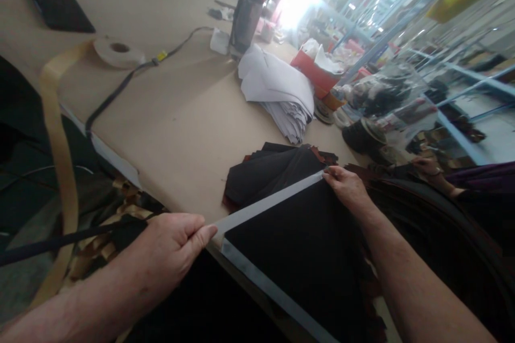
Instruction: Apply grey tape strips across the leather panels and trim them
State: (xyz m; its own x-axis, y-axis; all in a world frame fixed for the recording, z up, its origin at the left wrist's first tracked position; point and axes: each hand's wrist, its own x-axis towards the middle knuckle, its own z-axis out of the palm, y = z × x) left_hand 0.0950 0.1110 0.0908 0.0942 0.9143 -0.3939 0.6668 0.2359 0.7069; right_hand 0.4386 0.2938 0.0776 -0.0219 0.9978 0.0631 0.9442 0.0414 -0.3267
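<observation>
A pale tape strip [269,201] stretches taut along the upper edge of a black panel [289,236]. My left hand [181,241] is closed on its near end, thumb pressed against the fingers. At the far corner of the panel, my right hand [348,187] pinches the other end. A second tape strip [273,289] runs along the panel's lower left edge. Just beyond lies a stack of black pieces [265,174] with reddish-brown undersides, partly covered by the panel.
A tape roll [107,56] trails a tan strip [60,155] over the table edge. Farther back are a dark flat device [60,8], a stack of white pieces [277,83] and a dark upright object [246,16]. Another person's hand [426,166] shows at right.
</observation>
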